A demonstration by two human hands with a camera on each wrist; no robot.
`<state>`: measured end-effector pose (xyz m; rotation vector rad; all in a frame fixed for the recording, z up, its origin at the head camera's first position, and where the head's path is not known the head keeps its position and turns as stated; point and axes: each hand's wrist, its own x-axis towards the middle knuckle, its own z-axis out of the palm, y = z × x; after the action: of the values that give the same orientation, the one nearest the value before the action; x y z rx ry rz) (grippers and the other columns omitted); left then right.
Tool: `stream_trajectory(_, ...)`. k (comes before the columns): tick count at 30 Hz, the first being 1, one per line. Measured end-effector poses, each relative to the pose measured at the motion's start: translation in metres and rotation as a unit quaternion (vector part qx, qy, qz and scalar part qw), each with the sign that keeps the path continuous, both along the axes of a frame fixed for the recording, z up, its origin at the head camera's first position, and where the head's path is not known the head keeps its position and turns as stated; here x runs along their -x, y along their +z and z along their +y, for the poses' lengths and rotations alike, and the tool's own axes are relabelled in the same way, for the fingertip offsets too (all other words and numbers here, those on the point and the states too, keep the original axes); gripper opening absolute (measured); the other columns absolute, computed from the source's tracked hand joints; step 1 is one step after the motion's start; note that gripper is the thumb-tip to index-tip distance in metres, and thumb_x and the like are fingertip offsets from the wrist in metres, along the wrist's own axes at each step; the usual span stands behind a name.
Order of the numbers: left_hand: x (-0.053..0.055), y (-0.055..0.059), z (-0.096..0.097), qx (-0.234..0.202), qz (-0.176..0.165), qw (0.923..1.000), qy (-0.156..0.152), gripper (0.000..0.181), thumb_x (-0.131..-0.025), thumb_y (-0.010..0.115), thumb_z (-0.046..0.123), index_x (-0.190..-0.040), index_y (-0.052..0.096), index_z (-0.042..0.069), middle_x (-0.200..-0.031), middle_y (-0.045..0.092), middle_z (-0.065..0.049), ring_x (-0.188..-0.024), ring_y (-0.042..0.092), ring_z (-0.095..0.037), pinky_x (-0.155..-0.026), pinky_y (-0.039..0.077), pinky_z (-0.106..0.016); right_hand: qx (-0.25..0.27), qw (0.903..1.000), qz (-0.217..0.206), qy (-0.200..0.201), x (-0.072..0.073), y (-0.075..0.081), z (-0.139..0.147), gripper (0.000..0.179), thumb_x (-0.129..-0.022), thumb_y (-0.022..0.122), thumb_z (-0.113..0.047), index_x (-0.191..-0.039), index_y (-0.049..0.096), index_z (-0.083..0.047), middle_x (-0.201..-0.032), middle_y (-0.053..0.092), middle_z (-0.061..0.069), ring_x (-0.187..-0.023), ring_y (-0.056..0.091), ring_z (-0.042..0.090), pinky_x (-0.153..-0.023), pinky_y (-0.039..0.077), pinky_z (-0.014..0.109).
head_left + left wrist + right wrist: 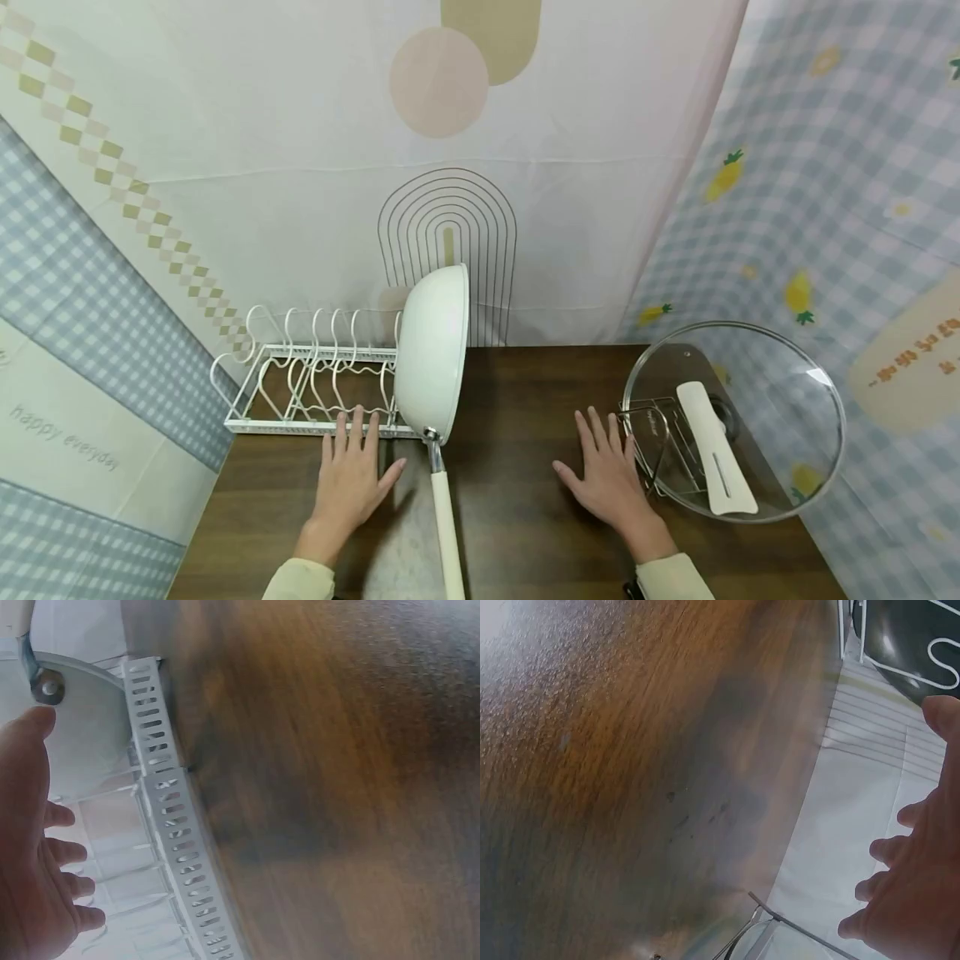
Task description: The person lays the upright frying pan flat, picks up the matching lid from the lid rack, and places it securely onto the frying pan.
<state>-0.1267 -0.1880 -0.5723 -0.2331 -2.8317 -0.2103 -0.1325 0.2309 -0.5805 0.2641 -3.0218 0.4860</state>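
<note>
My left hand has its fingers spread, palm down, at the front edge of a white pan rack with wavy wire dividers. To the right of that hand, a white wok stands on its side at the rack's right end, its cream handle pointing toward me. In the left wrist view the thumb overlaps the wok near its handle bolt. My right hand is also spread, left of a wire stand and a large glass lid. Neither hand holds anything.
A white flat piece with a slit overlaps the lid, beside its dark knob. Everything stands on a dark wooden table. Patterned cloth hangs behind, with checked cloth along the right.
</note>
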Motion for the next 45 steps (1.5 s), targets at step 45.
stream_trajectory(45, -0.005, 0.040, 0.038, -0.542, -0.319, 0.7763, -0.043, 0.053, -0.108, 0.051, 0.032, -0.142, 0.048, -0.008, -0.136, 0.059, -0.029, -0.122, 0.061, -0.043, -0.097, 0.053, -0.058, 0.338, 0.9036, -0.243, 0.102, -0.024, 0.012, -0.062, 0.060, -0.109, 0.050, -0.039, -0.156, 0.039, -0.003, -0.156, 0.046, 0.027, -0.143, 0.045, 0.046, -0.114, 0.039, 0.062)
